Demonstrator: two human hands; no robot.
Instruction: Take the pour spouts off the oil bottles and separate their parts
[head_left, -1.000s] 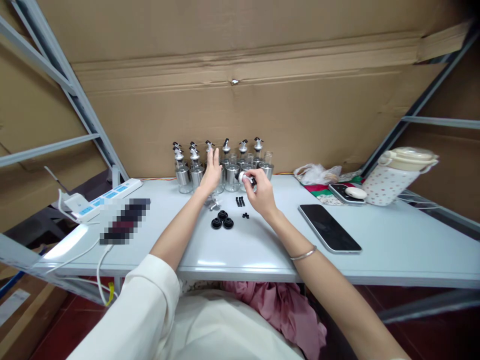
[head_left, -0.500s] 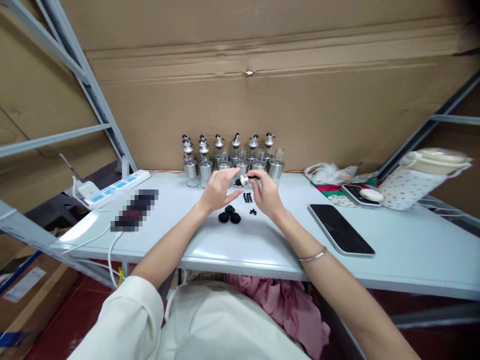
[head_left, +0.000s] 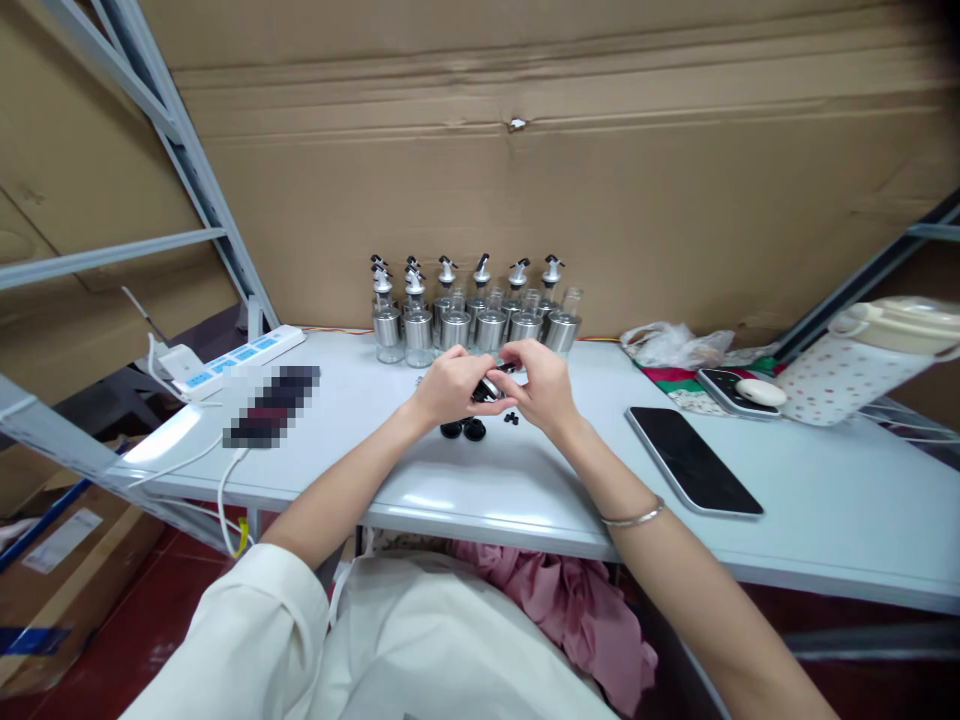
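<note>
My left hand [head_left: 451, 386] and my right hand [head_left: 541, 386] meet above the middle of the white table [head_left: 465, 485]. Between their fingers is a small silver and black spout [head_left: 489, 388], partly hidden. The left fingers are closed round it, and the right thumb and fingers pinch its right side. Black round caps [head_left: 474, 429] lie just below the left hand. Tiny black pieces [head_left: 511, 418] are beside the right hand. Behind stand several glass bottles with steel sleeves [head_left: 455, 328], some topped with silver and black spouts [head_left: 414, 280].
On the left are a power strip [head_left: 247, 360] and a blurred-out dark object [head_left: 274, 408]. To the right lie a black-screened tablet [head_left: 694, 460], a smaller device [head_left: 731, 390], a plastic bag [head_left: 675, 345] and a dotted jug [head_left: 832, 370]. Cardboard [head_left: 570, 190] stands behind.
My left hand has closed in on the spout and now touches it; before, its fingers were spread apart beside it. Both hands now cover the black sticks on the table. The view has shifted slightly.
</note>
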